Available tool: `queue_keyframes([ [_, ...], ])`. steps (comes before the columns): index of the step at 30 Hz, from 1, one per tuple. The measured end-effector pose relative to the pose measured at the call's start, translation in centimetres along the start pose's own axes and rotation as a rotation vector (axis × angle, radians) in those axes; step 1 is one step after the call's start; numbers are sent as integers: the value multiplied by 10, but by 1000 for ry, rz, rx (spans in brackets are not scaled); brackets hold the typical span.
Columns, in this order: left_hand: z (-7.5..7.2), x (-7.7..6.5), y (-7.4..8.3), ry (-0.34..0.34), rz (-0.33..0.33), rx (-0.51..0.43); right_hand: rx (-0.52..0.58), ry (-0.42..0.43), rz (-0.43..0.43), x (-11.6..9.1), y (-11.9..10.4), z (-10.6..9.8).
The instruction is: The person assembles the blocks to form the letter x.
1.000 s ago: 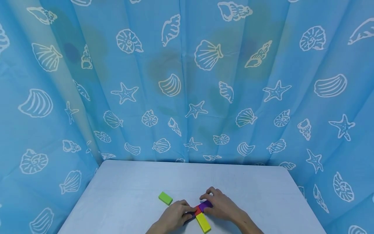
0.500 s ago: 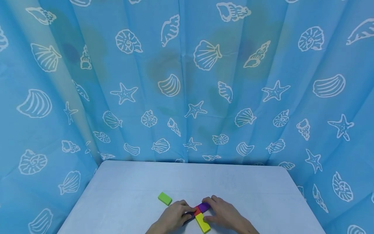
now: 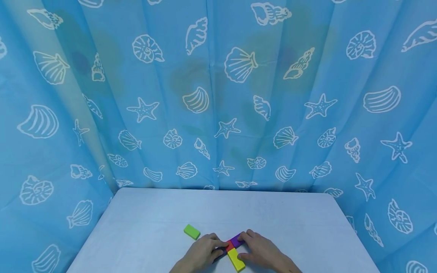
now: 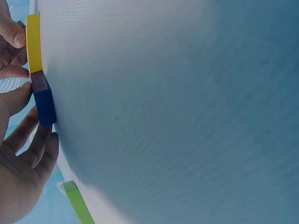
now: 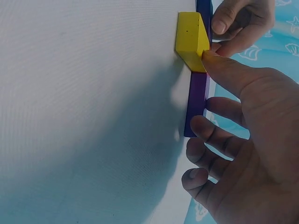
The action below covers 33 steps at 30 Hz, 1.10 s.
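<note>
Several coloured blocks lie joined in a T on the table: a dark blue block (image 4: 45, 107), a small red block (image 3: 230, 246), a purple block (image 5: 196, 100) in line, and a yellow block (image 3: 236, 260) sticking out toward the person. My left hand (image 3: 202, 251) holds the dark blue block between thumb and fingers, its index fingertip at the red one. The right hand (image 3: 261, 249) spans the corner: its thumb presses the side of the yellow block, while curled fingertips rest at the purple block. Fingers partly hide the dark blue and purple blocks.
A light green block (image 3: 192, 231) lies apart, beyond and left of the left hand. The white table (image 3: 153, 212) has its far edge close to a blue shell-print curtain (image 3: 218, 94), which also hangs along both sides.
My right hand has come down and slightly left; its raised fingers lowered onto the purple block, and its thumb shifted to the yellow block's side. The left hand keeps its hold.
</note>
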<state>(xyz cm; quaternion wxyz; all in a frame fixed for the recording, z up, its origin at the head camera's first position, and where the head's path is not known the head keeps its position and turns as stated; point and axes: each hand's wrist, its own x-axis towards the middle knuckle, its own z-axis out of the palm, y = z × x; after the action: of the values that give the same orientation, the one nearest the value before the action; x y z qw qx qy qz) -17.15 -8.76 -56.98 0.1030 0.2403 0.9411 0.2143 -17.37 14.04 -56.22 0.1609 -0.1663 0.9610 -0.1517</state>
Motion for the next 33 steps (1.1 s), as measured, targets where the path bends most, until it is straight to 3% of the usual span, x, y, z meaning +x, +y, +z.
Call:
queue_keyframes([
  [15,-3,-7,-2,14,29,48,5,-11,20,0,-2,4],
  [24,-20,-10,-14,83,10,49,3,4,35,-1,-3,5],
  [33,-39,-18,-35,226,22,78,10,13,56,-1,-6,4],
])
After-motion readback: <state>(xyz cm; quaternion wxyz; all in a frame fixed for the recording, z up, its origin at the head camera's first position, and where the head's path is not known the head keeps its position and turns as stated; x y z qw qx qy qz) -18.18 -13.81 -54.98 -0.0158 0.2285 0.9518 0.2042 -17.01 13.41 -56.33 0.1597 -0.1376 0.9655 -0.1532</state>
